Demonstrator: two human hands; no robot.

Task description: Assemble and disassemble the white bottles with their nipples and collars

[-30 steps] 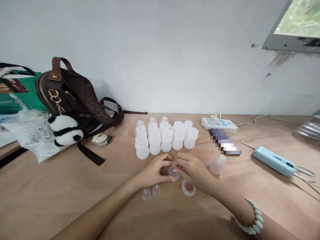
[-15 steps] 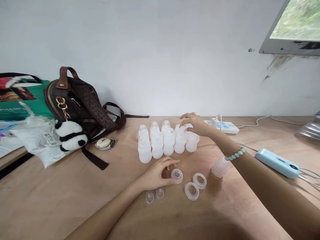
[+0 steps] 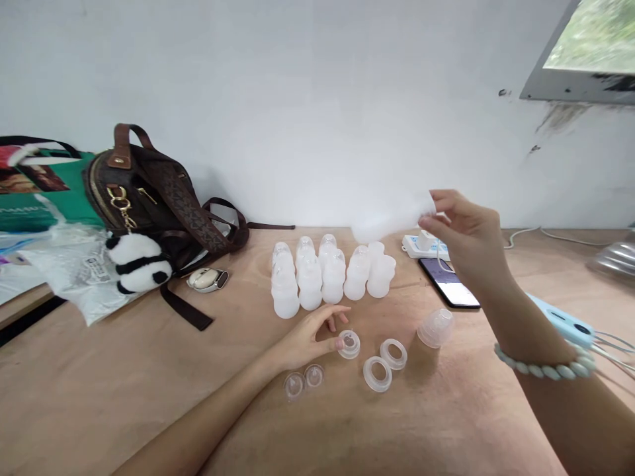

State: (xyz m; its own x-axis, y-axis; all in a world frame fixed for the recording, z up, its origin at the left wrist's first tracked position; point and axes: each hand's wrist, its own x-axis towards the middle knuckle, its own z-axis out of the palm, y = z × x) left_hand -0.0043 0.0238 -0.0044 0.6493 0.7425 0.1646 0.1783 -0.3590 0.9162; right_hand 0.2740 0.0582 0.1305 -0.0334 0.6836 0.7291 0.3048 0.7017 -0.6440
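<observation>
My right hand [image 3: 464, 228] pinches the neck end of a translucent white baby bottle [image 3: 384, 213], held tilted in the air; its outline blurs into the pale wall. My left hand [image 3: 312, 337] rests on the table with fingers apart, its thumb touching the edge of a clear collar ring with a nipple in it [image 3: 349, 344]. Two clear nipples [image 3: 303, 381] lie just below that hand. To its right are two bare collar rings, one nearer [image 3: 366, 375] and one farther [image 3: 382, 361]. A clear dome cap [image 3: 435, 328] stands beyond them. Behind, capped bottles [image 3: 310, 281] stand in rows.
A phone [image 3: 464, 295] lies under my right hand, near a white power strip [image 3: 414, 247] and a light-blue device [image 3: 560, 320] with cables. On the left are a dark backpack [image 3: 153, 198] with a panda charm, a plastic bag [image 3: 74, 277] and a mouse [image 3: 202, 278].
My right hand has lifted a bottle from the right end of the rows and drawn it up and rightward. A phone has come into view. The left hand stays nearly still.
</observation>
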